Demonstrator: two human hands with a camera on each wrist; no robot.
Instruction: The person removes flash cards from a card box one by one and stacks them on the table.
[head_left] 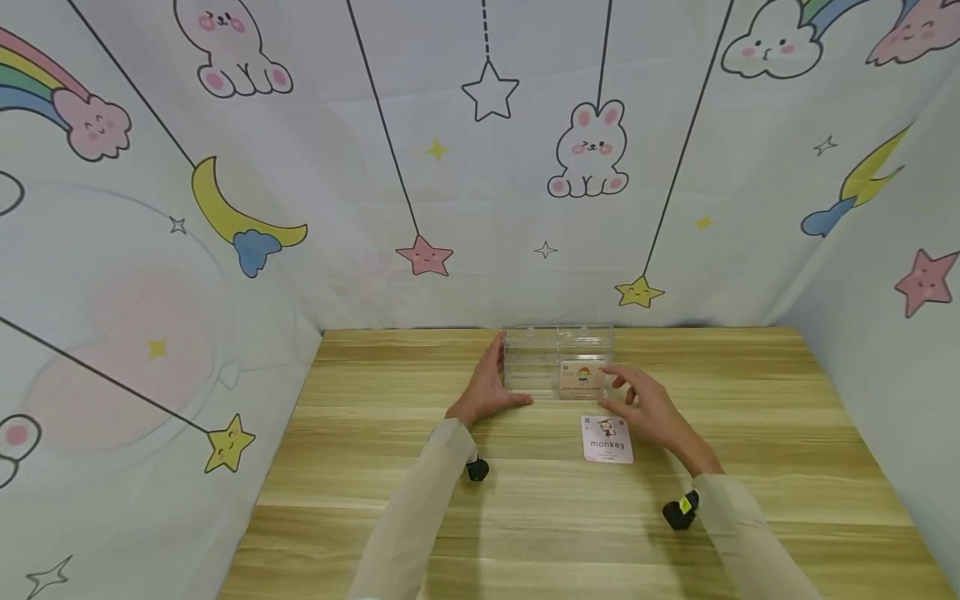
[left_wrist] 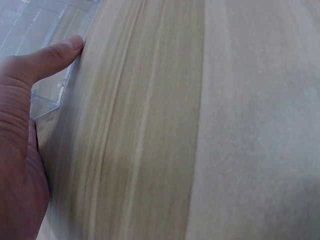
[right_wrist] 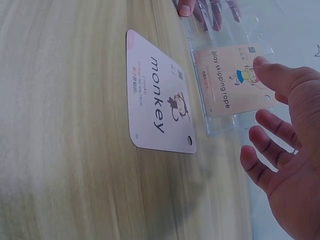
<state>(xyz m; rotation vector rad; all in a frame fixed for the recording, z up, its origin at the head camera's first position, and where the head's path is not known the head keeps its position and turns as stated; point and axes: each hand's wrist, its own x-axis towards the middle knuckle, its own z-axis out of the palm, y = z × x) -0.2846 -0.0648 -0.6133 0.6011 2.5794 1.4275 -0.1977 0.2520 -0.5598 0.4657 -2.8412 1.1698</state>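
A clear plastic rack with tiers point(head_left: 531, 360) stands on the wooden table near the back wall. My left hand point(head_left: 487, 387) holds it at its left end, with the thumb point(left_wrist: 55, 57) along the lower front edge. In the rack's lower right part leans a beige card point(right_wrist: 232, 80) reading "play skipping rope", with a drawn figure on it. My right hand point(head_left: 648, 408) is at that card's right side, a fingertip overlapping its upper part in the right wrist view and the other fingers spread loosely apart. A pinkish-white "monkey" card point(head_left: 607, 442) lies face up on the table in front of the rack.
The wood-grain table point(head_left: 555, 533) runs up to a white cloth backdrop point(head_left: 495, 183) printed with stars, rabbits and clouds. Cloth also hangs at the left and right sides. Each wrist bears a small black device, such as the right one point(head_left: 678, 515).
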